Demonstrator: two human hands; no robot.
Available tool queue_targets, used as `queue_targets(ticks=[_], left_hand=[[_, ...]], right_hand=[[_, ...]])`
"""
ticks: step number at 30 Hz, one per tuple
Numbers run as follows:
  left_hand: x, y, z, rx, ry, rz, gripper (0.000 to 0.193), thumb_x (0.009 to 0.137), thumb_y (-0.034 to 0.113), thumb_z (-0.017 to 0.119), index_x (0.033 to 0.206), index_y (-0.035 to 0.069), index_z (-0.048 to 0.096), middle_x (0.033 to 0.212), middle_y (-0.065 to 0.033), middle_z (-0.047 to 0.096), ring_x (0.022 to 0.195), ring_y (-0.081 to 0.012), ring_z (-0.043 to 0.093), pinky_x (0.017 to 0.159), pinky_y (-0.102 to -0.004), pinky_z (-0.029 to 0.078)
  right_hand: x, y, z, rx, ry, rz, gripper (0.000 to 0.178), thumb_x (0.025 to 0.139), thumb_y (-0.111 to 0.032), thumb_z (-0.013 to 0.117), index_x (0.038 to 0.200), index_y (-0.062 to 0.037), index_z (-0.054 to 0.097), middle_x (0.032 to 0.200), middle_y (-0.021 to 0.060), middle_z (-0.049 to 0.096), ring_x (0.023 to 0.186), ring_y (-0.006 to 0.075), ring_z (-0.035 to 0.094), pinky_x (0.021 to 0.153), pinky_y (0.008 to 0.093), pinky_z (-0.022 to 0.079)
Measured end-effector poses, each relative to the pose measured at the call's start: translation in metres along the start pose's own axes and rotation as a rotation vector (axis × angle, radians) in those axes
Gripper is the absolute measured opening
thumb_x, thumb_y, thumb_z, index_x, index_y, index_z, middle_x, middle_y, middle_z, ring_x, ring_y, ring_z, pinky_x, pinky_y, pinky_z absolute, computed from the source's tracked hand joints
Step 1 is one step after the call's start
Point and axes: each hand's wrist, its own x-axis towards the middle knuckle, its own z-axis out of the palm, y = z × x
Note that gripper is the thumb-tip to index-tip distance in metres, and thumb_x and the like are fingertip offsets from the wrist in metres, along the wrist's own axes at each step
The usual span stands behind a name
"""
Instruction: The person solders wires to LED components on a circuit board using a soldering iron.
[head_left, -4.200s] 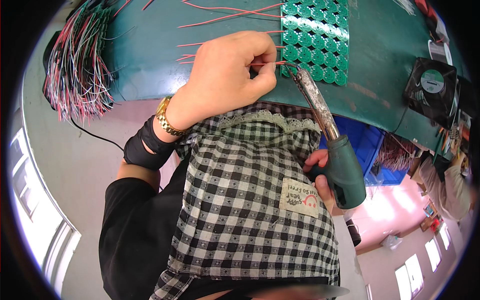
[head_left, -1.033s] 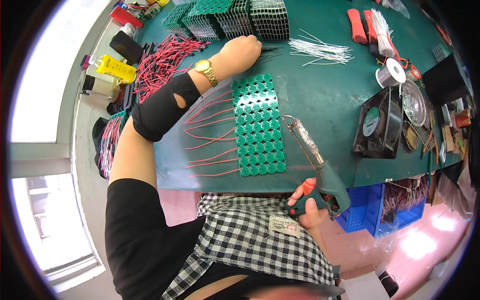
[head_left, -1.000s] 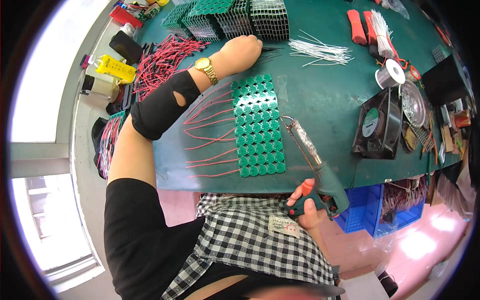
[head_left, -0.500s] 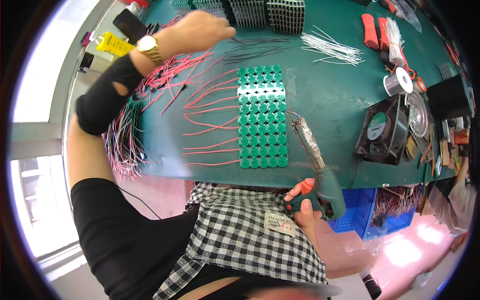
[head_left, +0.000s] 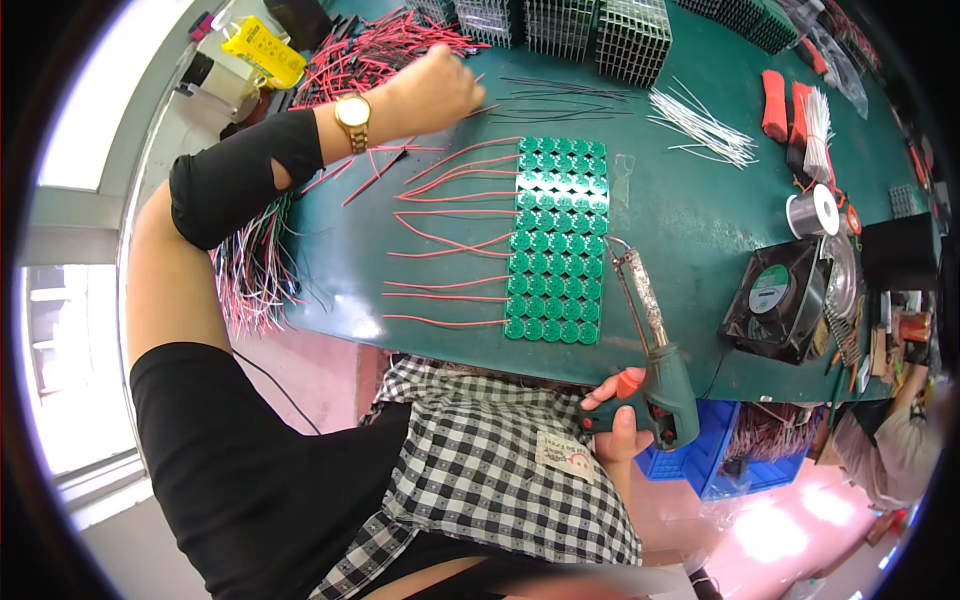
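Note:
My left hand (head_left: 445,92), a gold watch at its wrist, hovers by the near edge of a pile of red wires (head_left: 385,50). Its fingers are curled closed; red wire shows beside them, but the hand hides what they hold, if anything. In my right hand (head_left: 622,420) is a green pistol-grip soldering gun (head_left: 672,385) with an orange-red trigger. The gun's tip points away from me, just right of the panel of round green circuit boards (head_left: 557,240). Several red wires (head_left: 450,283) run left from the panel's left edge, lying on the bench.
Thin black wires (head_left: 560,110) and white wires (head_left: 705,125) lie beyond the panel. Stacked boards (head_left: 635,40) stand at the back. To the right are a black fan (head_left: 780,300) and a solder wire spool (head_left: 812,212). Blue bins (head_left: 705,450) sit below the bench's right edge.
The whole view has shifted, so the bench appears farther right. My left hand has drawn slightly nearer to me, its fingers more curled. The soldering gun keeps its place beside the panel.

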Motion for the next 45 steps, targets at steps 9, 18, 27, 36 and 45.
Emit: queue_targets(ticks=[9,18,27,36,45], left_hand=[[0.008,0.023,-0.040,-1.003,0.395,-0.669,0.016,0.088,0.016,0.057,0.093,0.001,0.055,0.073,-0.0190,0.059,0.067,-0.0345,0.059,0.057,-0.0396,0.045],[0.008,0.062,-0.056,-1.695,0.163,-0.944,0.021,0.077,0.013,0.062,0.089,-0.003,0.064,0.071,-0.0127,0.064,0.062,-0.0186,0.061,0.059,-0.0296,0.048],[0.013,0.095,-0.065,-1.524,0.253,-0.918,0.016,0.073,0.009,0.065,0.084,-0.003,0.063,0.072,-0.0100,0.060,0.062,-0.0146,0.058,0.057,-0.0258,0.048],[0.005,0.089,-0.065,-1.613,0.277,-0.971,0.012,0.073,0.006,0.063,0.081,-0.003,0.061,0.069,-0.0050,0.055,0.059,-0.0080,0.052,0.053,-0.0214,0.045],[0.002,0.092,-0.057,-1.607,0.303,-0.977,0.011,0.072,0.004,0.062,0.081,-0.002,0.061,0.069,-0.0043,0.055,0.059,-0.0070,0.052,0.053,-0.0204,0.045]], right_hand=[[0.013,-0.041,0.011,0.031,0.077,0.157,0.048,0.082,-0.023,0.057,0.119,0.0033,0.041,0.081,0.0173,0.056,0.062,0.0199,0.056,0.057,0.0294,0.050],[0.074,-0.057,0.038,0.160,-0.135,0.169,0.052,0.079,-0.013,0.059,0.125,0.0029,0.039,0.090,0.0168,0.055,0.067,0.0219,0.059,0.062,0.0321,0.051],[0.109,-0.075,0.041,-0.236,-0.164,0.130,0.051,0.079,-0.018,0.059,0.121,0.0035,0.042,0.080,0.0133,0.054,0.062,0.0205,0.057,0.058,0.0318,0.048],[0.097,-0.058,0.043,-0.429,-0.188,0.301,0.049,0.077,-0.027,0.063,0.114,0.0019,0.049,0.079,0.0145,0.059,0.059,0.0191,0.056,0.053,0.0286,0.046],[0.097,-0.057,0.047,-0.611,-0.261,0.329,0.042,0.079,-0.026,0.063,0.110,-0.0003,0.049,0.084,0.0129,0.057,0.068,0.0191,0.056,0.061,0.0303,0.047]])
